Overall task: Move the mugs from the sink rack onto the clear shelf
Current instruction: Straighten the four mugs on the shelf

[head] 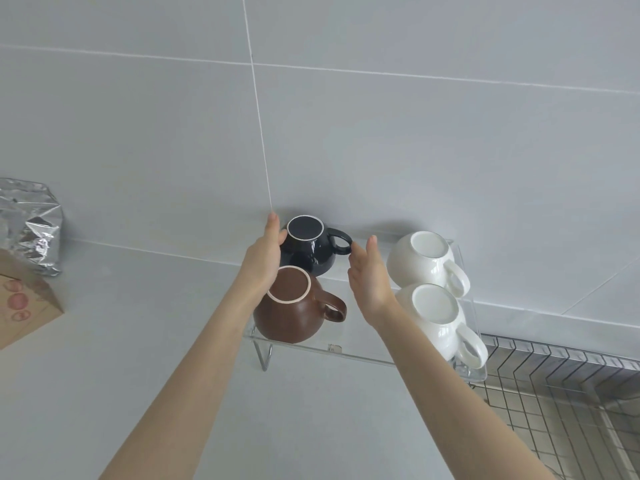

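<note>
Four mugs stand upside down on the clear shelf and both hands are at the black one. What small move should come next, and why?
Probably draw both hands back. The black mug already sits on the clear shelf; the left hand touches its side, and the right hand is open beside its handle.

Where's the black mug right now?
In the head view the black mug sits upside down at the back left of the clear shelf, against the tiled wall, behind the brown mug, between the left hand and right hand.
</note>
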{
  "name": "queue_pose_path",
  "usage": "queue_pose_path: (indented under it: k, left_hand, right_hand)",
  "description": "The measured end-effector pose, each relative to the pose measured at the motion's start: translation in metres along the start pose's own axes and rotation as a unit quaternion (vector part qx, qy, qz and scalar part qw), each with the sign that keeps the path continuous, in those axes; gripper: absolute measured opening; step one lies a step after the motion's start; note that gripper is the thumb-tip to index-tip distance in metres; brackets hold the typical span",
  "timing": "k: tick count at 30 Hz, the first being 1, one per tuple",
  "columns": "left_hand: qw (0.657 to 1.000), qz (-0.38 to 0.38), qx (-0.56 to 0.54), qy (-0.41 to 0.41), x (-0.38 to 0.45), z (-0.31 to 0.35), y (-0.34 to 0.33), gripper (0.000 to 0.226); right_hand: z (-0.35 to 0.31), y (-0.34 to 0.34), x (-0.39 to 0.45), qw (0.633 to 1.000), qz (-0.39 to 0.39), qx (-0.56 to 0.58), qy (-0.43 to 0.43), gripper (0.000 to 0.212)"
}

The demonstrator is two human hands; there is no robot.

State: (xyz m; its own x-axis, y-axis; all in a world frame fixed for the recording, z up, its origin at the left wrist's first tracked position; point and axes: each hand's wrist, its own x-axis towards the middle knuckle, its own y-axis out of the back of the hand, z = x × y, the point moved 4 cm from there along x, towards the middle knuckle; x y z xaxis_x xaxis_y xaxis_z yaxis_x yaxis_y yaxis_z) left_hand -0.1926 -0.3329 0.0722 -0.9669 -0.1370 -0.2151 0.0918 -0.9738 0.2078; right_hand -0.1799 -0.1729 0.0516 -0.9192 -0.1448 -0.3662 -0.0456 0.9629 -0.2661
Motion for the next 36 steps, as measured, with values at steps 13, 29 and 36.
queue_pose_path:
  k: [13,29,36]
  left_hand:
    - [0.999,0.021,-0.026,0.005,-0.001,0.004,0.002,0.069]
    - [0.996,0.041,0.048,-0.068,-0.015,0.041,-0.023,0.046]
    - [0.986,-0.157,0.013,-0.053,-0.020,0.058,-0.111,0.067]
  right_hand:
    - [0.006,-0.004,-0.001,0.999,0.038,-0.028,0.027,0.063]
    - [-0.037,0.005,-0.033,0.993,0.060,-0.066,0.082,0.061]
    - [-0.067,0.086,-0.101,0.973,0.132,-0.116,0.146,0.055]
